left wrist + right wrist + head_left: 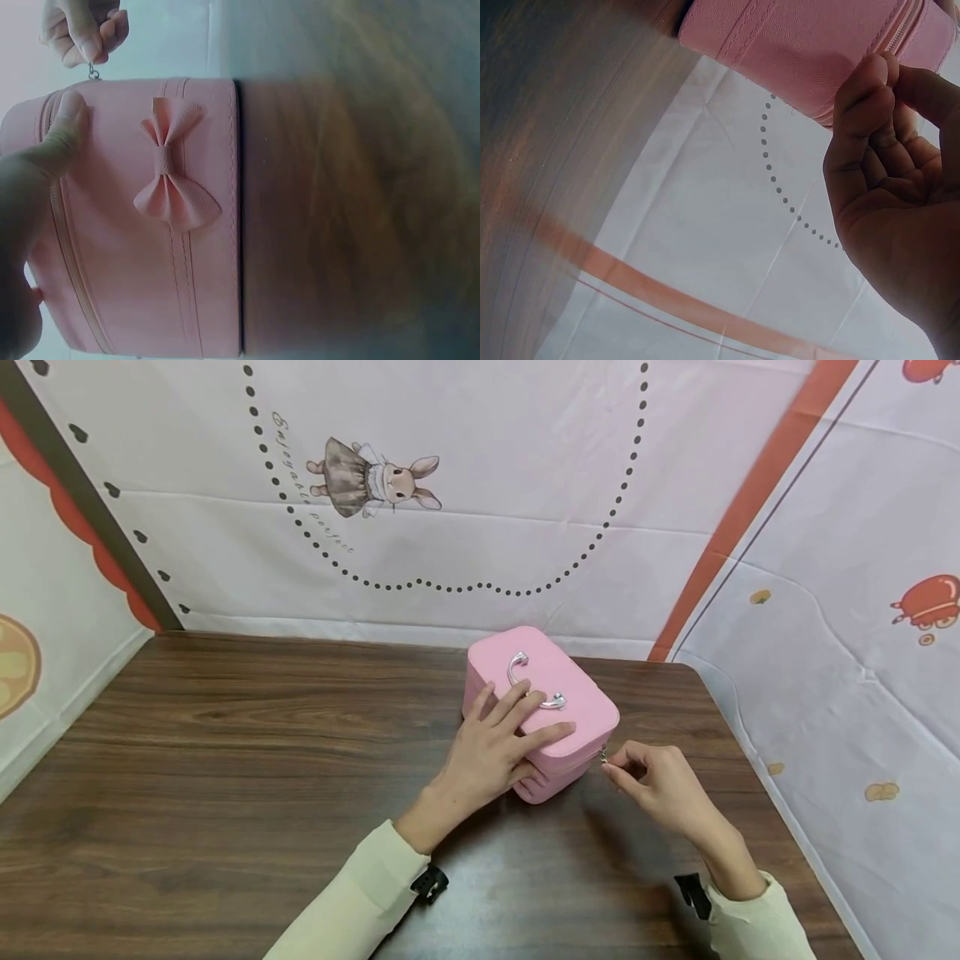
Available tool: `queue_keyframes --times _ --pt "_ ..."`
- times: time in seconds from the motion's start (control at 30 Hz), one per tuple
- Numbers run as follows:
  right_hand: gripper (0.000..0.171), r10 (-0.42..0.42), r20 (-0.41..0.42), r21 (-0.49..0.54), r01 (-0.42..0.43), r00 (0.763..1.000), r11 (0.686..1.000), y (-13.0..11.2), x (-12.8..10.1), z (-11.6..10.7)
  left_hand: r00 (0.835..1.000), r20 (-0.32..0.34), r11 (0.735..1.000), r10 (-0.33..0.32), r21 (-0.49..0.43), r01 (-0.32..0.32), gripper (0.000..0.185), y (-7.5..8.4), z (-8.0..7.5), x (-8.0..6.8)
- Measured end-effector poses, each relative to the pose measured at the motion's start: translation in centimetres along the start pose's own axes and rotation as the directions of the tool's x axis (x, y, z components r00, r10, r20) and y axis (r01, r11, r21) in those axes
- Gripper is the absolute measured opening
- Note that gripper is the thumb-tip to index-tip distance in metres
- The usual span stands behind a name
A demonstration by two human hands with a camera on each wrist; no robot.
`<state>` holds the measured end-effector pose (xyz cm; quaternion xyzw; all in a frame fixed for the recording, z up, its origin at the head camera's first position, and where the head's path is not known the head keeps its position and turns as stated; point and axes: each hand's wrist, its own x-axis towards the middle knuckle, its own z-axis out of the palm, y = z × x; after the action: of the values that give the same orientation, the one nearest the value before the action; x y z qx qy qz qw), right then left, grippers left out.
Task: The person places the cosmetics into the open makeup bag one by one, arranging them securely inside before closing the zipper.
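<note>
Your right hand (pixel 660 781) has a narrow pinch grip on the zipper pull (pixel 603 758) at the near right corner of the pink case (pixel 542 710), and your left hand (pixel 491 747) lies flat with straight fingers on the lid, thumb hooked down over the front edge. From the head view, the case sits toward the back right of the tabletop (pixel 225 760), close to the right edge, silver handle (pixel 534 681) on top just beyond your fingertips. The risk, as I judge it: pull the zipper sideways and the light case could skid toward that edge if your left hand eases its pressure.

Over to the left wrist view: the thumb (pixel 64 127) presses right beside the zipper track (pixel 64 225), and the bow (pixel 174 176) sits on the front panel. Your right fingers show at the top, pinching the small metal pull (pixel 94 73). That thumb is near the seam; I'd guess the slider could run into it as it comes round the corner.

Right wrist view now: fingers curled tight, fingertips (pixel 874 79) pressed together against the case's corner, the pull itself hidden inside them. It's a tiny tab, so a slip from the pinch looks possible, and the rounded corner is where a zipper is likeliest to snag.
</note>
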<state>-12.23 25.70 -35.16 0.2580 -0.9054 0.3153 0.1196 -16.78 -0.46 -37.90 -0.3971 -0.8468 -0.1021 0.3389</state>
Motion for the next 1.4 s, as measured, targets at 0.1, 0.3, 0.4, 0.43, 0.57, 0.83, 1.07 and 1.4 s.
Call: queue_keyframes --times 0.1,0.3,0.4,0.43,0.57,0.83,1.07,1.4 --pt "0.023 -0.003 0.001 0.008 0.003 1.000 1.000 0.0 0.0 0.0 1.000 -0.011 1.000 -0.016 -0.007 0.016 0.071 0.3 0.1 0.1" --pt "0.023 -0.009 0.009 0.026 0.009 1.000 1.000 0.0 -0.1 0.0 0.999 -0.038 0.999 -0.037 0.003 0.037 0.072 1.0 0.3 0.2" --pt "0.023 -0.008 0.016 0.037 0.007 1.000 0.999 -0.1 -0.1 0.0 0.998 -0.048 0.999 -0.050 0.010 0.051 0.073 1.3 0.4 0.2" --pt "0.023 -0.007 0.019 0.041 0.007 1.000 0.999 -0.2 -0.1 0.0 0.997 -0.054 0.998 -0.055 0.010 0.056 0.073 1.4 0.4 0.2" --pt "0.022 -0.007 0.032 0.056 0.006 0.999 0.998 -0.2 -0.1 0.0 0.994 -0.076 0.997 -0.076 0.003 0.076 0.075 1.7 0.5 0.3" --pt "0.023 -0.024 0.029 0.065 0.022 0.999 0.998 -0.2 -0.1 0.0 0.991 -0.072 0.993 -0.110 0.024 0.112 0.079 2.4 0.5 0.5" --pt "0.023 -0.030 0.044 0.094 0.026 0.999 0.995 -0.3 -0.1 0.1 0.990 -0.062 0.991 -0.127 0.024 0.128 0.083 2.6 0.4 0.5" --pt "0.022 -0.029 0.061 0.107 0.022 0.998 0.994 -0.2 -0.1 0.1 0.989 -0.041 0.990 -0.143 0.010 0.144 0.084 2.7 0.4 0.6"
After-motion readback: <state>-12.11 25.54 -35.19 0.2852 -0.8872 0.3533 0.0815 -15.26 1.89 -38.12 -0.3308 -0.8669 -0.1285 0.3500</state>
